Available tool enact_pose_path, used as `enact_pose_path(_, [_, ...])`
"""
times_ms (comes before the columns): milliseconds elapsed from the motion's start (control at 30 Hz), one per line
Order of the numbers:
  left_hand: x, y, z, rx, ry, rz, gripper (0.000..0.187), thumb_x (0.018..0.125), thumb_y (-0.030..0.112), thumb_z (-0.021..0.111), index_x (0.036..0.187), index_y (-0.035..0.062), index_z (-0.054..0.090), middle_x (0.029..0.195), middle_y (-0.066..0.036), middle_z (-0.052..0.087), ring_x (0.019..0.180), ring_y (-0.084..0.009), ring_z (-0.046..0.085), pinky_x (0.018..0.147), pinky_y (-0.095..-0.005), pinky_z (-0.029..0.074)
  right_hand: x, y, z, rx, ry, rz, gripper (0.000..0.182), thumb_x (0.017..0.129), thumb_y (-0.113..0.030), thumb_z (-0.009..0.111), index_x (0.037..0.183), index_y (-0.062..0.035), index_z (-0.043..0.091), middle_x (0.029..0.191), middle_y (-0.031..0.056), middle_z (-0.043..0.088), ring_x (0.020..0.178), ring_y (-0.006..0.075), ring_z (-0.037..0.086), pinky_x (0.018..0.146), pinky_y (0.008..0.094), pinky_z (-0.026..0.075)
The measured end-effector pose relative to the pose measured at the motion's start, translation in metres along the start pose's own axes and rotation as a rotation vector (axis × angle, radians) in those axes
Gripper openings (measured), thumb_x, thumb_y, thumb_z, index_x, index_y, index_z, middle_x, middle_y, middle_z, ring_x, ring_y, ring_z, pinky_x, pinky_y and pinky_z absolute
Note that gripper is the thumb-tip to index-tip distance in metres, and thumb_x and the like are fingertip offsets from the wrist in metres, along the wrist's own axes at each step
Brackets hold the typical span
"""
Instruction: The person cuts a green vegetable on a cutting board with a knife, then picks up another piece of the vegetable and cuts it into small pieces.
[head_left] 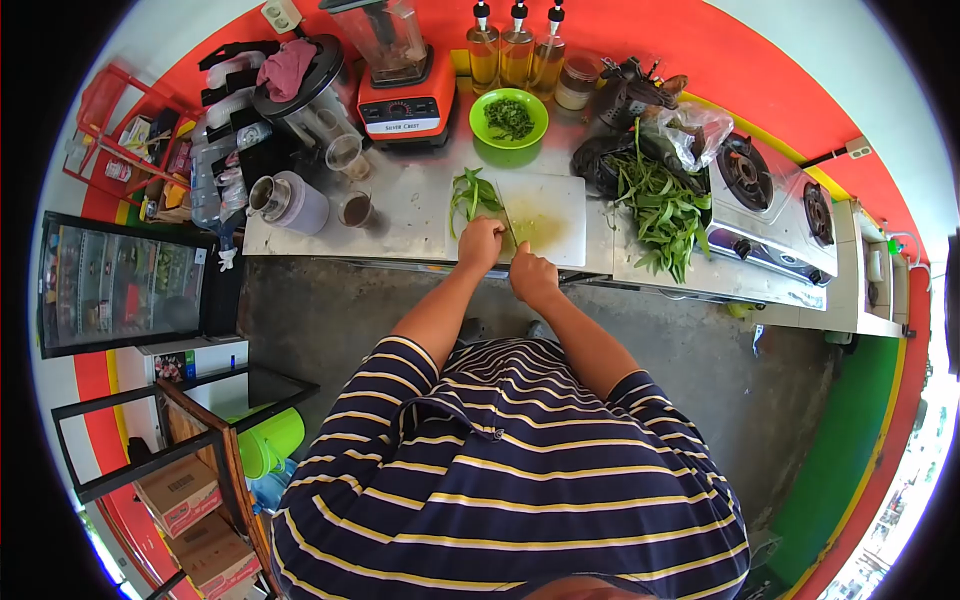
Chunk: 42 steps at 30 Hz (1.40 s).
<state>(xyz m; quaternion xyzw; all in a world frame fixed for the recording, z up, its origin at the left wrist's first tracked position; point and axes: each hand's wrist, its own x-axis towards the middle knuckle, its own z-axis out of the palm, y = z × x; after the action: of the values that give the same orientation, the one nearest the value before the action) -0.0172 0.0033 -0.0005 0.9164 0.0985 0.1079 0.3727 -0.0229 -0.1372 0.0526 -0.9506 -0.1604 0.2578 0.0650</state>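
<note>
A white cutting board (565, 215) lies near the counter's front edge, with a wet greenish stain on it. My right hand (535, 273) is closed around the handle of a knife (507, 212), whose thin blade points away from me across the board. My left hand (482, 243) is closed at the left part of the board, on the lower end of some leafy greens (470, 192). Their leaves spread out beyond my knuckles, left of the blade. Behind the board stands a bright green bowl (541, 120) with chopped greens (509, 119) inside.
On the right, a heap of long leafy greens (665, 215) lies beside a gas stove (765, 235). An orange blender (405, 105) and several bottles (516, 58) stand at the back. To the left are a glass of dark liquid (356, 210) and a metal-topped canister (300, 203).
</note>
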Motion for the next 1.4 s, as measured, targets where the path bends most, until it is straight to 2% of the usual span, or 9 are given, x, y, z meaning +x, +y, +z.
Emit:
enact_pose_path(67, [0.002, -0.002, 0.001, 0.016, -0.055, -0.047, 0.011, 0.08, 0.007, 0.068, 0.089, 0.0079, 0.075, 0.093, -0.017, 0.068, 0.088, -0.0394, 0.067, 0.079, -0.0472, 0.055, 0.0, 0.001, -0.005, 0.009, -0.034, -0.015, 0.029, 0.1, -0.024, 0.051, 0.115, 0.0005, 0.048, 0.109, 0.0269, 0.07, 0.104, 0.0411, 0.07, 0.091, 0.0473, 0.056])
enact_pose_path(167, [0.0, 0.002, -0.002, 0.003, 0.008, 0.001, 0.012, 0.079, 0.005, 0.067, 0.087, 0.0048, 0.075, 0.087, -0.018, 0.069, 0.084, -0.0381, 0.068, 0.077, -0.0451, 0.055, 0.009, 0.005, -0.007, 0.02, -0.021, -0.032, 0.031, 0.1, -0.027, 0.051, 0.114, 0.0001, 0.048, 0.107, 0.0273, 0.071, 0.102, 0.0419, 0.07, 0.09, 0.0491, 0.056])
enact_pose_path(467, [-0.002, 0.001, 0.004, 0.033, 0.029, 0.009, 0.011, 0.078, 0.006, 0.068, 0.087, 0.0057, 0.075, 0.087, -0.019, 0.068, 0.084, -0.0398, 0.067, 0.077, -0.0468, 0.055, 0.008, 0.003, 0.008, 0.037, -0.012, 0.012, 0.031, 0.101, -0.027, 0.05, 0.115, 0.0001, 0.048, 0.111, 0.0287, 0.069, 0.107, 0.0448, 0.068, 0.093, 0.0515, 0.054])
enact_pose_path(933, [-0.004, 0.007, -0.002, -0.02, -0.002, -0.002, 0.008, 0.08, 0.006, 0.068, 0.085, 0.0047, 0.074, 0.09, -0.019, 0.067, 0.084, -0.0402, 0.067, 0.075, -0.0472, 0.055, 0.002, 0.009, 0.013, 0.093, 0.003, 0.023, 0.035, 0.101, -0.028, 0.052, 0.119, 0.0015, 0.046, 0.109, 0.026, 0.071, 0.104, 0.0414, 0.07, 0.089, 0.0479, 0.057])
enact_pose_path(1033, [-0.005, 0.008, -0.001, -0.027, 0.007, -0.039, 0.006, 0.08, 0.007, 0.069, 0.085, 0.0056, 0.074, 0.09, -0.019, 0.067, 0.084, -0.0395, 0.067, 0.075, -0.0466, 0.055, 0.004, 0.019, 0.01, 0.137, -0.01, 0.007, 0.036, 0.103, -0.031, 0.049, 0.117, 0.0022, 0.046, 0.107, 0.0306, 0.069, 0.103, 0.0462, 0.068, 0.091, 0.0531, 0.054])
enact_pose_path(1133, [-0.006, 0.009, 0.002, -0.03, 0.008, -0.102, 0.005, 0.081, 0.008, 0.071, 0.085, 0.0067, 0.074, 0.09, -0.018, 0.067, 0.084, -0.0386, 0.067, 0.074, -0.0461, 0.055, -0.001, 0.033, 0.013, 0.217, 0.047, 0.07, 0.035, 0.102, -0.029, 0.05, 0.118, 0.0019, 0.046, 0.107, 0.0278, 0.07, 0.104, 0.0439, 0.069, 0.09, 0.0509, 0.055])
enact_pose_path(1200, [-0.007, 0.009, 0.004, -0.046, 0.031, -0.111, 0.005, 0.081, 0.01, 0.071, 0.085, 0.0073, 0.074, 0.089, -0.016, 0.067, 0.083, -0.0379, 0.068, 0.074, -0.0462, 0.055, -0.004, 0.049, 0.009, 0.318, 0.075, 0.127, 0.038, 0.102, -0.032, 0.05, 0.116, 0.0034, 0.048, 0.107, 0.033, 0.068, 0.104, 0.0493, 0.066, 0.093, 0.0555, 0.052])
enact_pose_path(1333, [-0.006, 0.01, 0.008, -0.016, 0.014, -0.073, 0.006, 0.082, 0.01, 0.07, 0.086, 0.0073, 0.074, 0.091, -0.015, 0.07, 0.085, -0.0373, 0.068, 0.075, -0.046, 0.055, -0.005, 0.072, 0.006, 0.295, 0.174, 0.123, 0.038, 0.102, -0.032, 0.051, 0.114, 0.0043, 0.049, 0.102, 0.0339, 0.068, 0.1, 0.0506, 0.066, 0.09, 0.0559, 0.052])
enact_pose_path(1400, [-0.003, 0.018, 0.014, -0.019, -0.009, -0.071, 0.006, 0.082, 0.01, 0.07, 0.087, 0.0075, 0.074, 0.091, -0.015, 0.071, 0.085, -0.0371, 0.068, 0.075, -0.0459, 0.055, -0.005, 0.077, -0.001, 0.341, 0.229, 0.037, 0.037, 0.101, -0.031, 0.053, 0.112, 0.0046, 0.05, 0.095, 0.0339, 0.068, 0.093, 0.0523, 0.066, 0.085, 0.0572, 0.053])
